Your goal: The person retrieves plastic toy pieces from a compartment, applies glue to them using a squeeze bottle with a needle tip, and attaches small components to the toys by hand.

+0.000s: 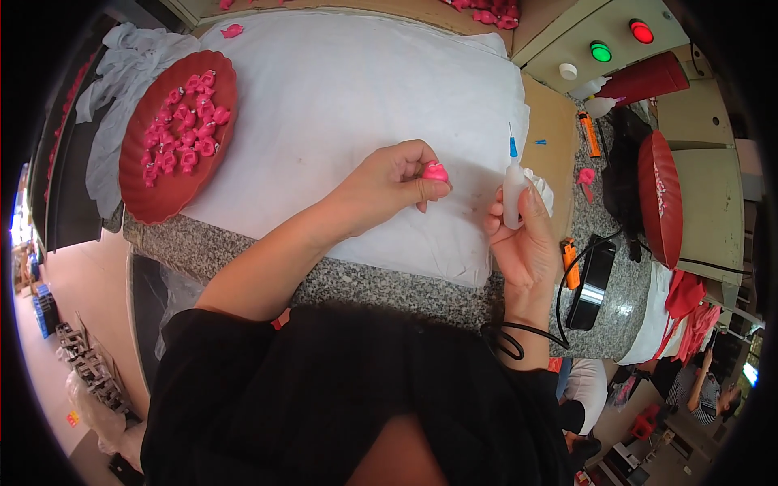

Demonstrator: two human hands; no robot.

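Note:
Between the thumb and fingers of my left hand is a small glossy pink figurine, held just above the white cloth. My right hand grips a translucent white squeeze bottle with a blue needle tip pointing upward. A crumpled white tissue shows behind the bottle, next to my right fingers. At the left, a red scalloped plate carries many small pink pieces. One more pink piece lies alone at the cloth's far left.
A granite worktop runs under the cloth. To the right are orange lighters, a black phone with a cable, and a red bowl. A control panel with green and red lights stands far right. Another person is in the background.

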